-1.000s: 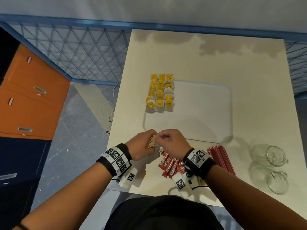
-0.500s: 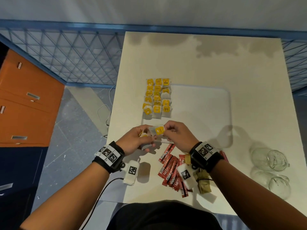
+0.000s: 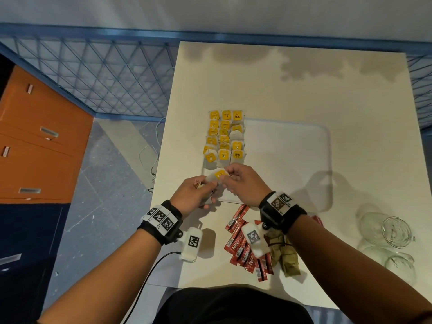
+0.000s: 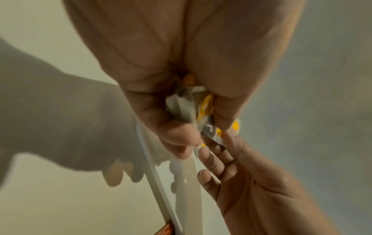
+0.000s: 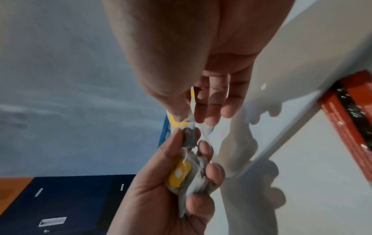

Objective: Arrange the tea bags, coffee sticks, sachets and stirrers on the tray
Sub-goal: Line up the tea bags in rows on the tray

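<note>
Over the near left corner of the white tray point(image 3: 292, 160), the left hand point(image 3: 194, 195) curls round a small bunch of tea bags point(image 5: 187, 176), their yellow tags showing between the fingers in both wrist views. The right hand point(image 3: 245, 183) meets it from the other side, thumb and forefinger pinching a single tea bag point(image 3: 218, 176) with a yellow tag at the top of the bunch while its other fingers stay loosely extended. Three columns of tea bags point(image 3: 224, 139) already lie along the tray's left edge. On the tabletop point(image 3: 280, 85) in front of the tray, red coffee sticks point(image 3: 243, 246) lie in a loose heap under the right wrist, with brown sachets point(image 3: 286, 256) just beside them. Two glass mugs point(image 3: 388, 232) stand near the right edge.
</note>
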`<action>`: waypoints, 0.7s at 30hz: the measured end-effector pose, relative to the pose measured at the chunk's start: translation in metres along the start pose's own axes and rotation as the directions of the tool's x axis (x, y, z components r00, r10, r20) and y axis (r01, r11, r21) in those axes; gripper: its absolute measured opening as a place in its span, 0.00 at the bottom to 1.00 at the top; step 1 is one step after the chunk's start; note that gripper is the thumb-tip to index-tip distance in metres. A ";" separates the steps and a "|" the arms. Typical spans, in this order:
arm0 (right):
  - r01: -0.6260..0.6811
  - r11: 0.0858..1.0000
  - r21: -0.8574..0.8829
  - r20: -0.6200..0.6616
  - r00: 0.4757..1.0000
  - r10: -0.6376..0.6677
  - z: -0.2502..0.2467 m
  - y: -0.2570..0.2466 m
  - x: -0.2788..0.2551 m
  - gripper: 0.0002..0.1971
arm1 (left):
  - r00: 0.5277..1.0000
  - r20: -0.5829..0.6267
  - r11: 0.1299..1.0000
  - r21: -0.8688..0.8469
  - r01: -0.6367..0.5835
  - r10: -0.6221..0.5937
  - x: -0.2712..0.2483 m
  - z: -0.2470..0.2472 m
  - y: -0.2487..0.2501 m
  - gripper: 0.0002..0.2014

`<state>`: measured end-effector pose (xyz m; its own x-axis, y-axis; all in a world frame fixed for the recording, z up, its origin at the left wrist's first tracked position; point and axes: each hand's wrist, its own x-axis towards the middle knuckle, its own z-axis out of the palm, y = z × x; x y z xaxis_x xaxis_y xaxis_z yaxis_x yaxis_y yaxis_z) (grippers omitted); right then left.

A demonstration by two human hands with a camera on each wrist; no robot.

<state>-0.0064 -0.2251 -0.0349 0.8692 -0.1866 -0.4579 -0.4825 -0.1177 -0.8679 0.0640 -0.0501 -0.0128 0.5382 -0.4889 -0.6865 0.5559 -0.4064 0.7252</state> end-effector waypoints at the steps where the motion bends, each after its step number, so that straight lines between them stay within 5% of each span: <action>1: 0.019 0.999 -0.039 -0.022 1.000 -0.020 -0.001 -0.003 0.004 0.06 | 1.000 -0.011 0.998 -0.052 0.024 -0.024 0.000 -0.004 0.000 0.10; 5: 0.109 0.961 -0.255 -0.101 0.985 -0.139 -0.007 -0.025 0.021 0.04 | 0.996 -0.082 0.985 -0.172 0.027 -0.042 -0.002 -0.022 0.001 0.07; 12: 0.217 0.729 -0.649 0.160 0.976 -0.147 0.012 -0.033 0.047 0.08 | 0.994 -0.078 0.884 -0.466 0.033 -0.079 -0.001 -0.048 -0.004 0.09; 21: 0.199 0.611 -0.767 0.106 0.977 -0.185 0.018 -0.027 0.067 0.05 | 0.999 -0.020 0.827 -0.561 0.026 -0.044 -0.006 -0.056 -0.012 0.23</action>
<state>0.0668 -0.2170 -0.0459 0.9501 -0.0572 -0.3068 -0.2045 -0.8567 -0.4736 0.0895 0.0012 -0.0207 0.5255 -0.4547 -0.7190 0.8291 0.0842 0.5527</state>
